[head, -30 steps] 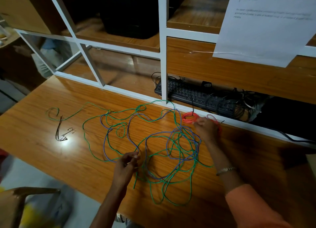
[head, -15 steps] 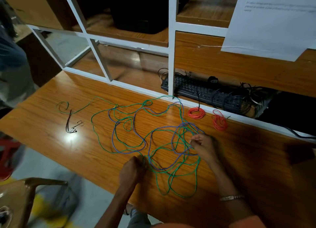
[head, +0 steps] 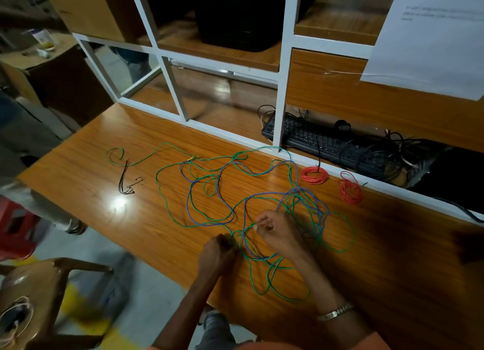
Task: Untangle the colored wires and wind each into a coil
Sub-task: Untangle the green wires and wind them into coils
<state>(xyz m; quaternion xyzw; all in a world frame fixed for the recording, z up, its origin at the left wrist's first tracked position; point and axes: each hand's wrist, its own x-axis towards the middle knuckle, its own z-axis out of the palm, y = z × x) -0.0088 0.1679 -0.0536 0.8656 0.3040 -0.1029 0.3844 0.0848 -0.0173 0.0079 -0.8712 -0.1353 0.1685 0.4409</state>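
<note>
On the wooden table (head: 78, 182), the green wire (head: 167, 208) and blue wire (head: 188, 205) lie tangled in loose loops, the left hand (head: 216, 255) curling its grip around strands at the near edge while the right hand (head: 277, 231) pinches the green wire beside it, two orange coils (head: 314, 175) resting behind.

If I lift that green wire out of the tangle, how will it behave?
Likely floppy: the green wire lies in loose curves on the table. It will probably drag the blue wire, since the two cross many times. It looks thin, so probably light.
</note>
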